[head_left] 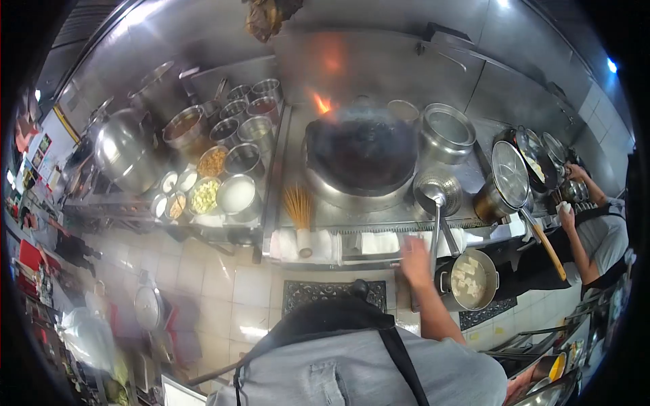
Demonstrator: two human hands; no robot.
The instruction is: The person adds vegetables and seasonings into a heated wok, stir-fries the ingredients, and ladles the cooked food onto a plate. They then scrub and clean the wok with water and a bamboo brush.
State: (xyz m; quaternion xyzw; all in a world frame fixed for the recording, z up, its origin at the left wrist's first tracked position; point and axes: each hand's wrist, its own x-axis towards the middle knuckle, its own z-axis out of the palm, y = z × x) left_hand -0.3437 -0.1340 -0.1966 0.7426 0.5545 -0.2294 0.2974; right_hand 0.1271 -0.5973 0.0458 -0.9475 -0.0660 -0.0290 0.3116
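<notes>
My right hand (414, 258) is blurred by motion in front of the stove's edge, just left of the upright ladle handle. Whether it touches anything cannot be made out. My left hand is out of sight. The ladle (439, 201) rests in a perforated metal strainer (448, 186) at the stove's front right. Ahead of me a large dark wok (361, 152) sits on its burner, with a flame (321, 103) rising at its back left. A bamboo wok brush (298, 208) lies to the left of it. Right of my hand stands a pot (496, 279) holding pale chunks in liquid.
Several metal containers of ingredients, among them a bin of chopped green pieces (205, 196), stand on the left counter. White folded cloths (380, 243) lie along the stove's front. At the right, a co-worker (592, 233) handles a pan (531, 155). A mesh strainer (509, 174) extends its wooden handle outward.
</notes>
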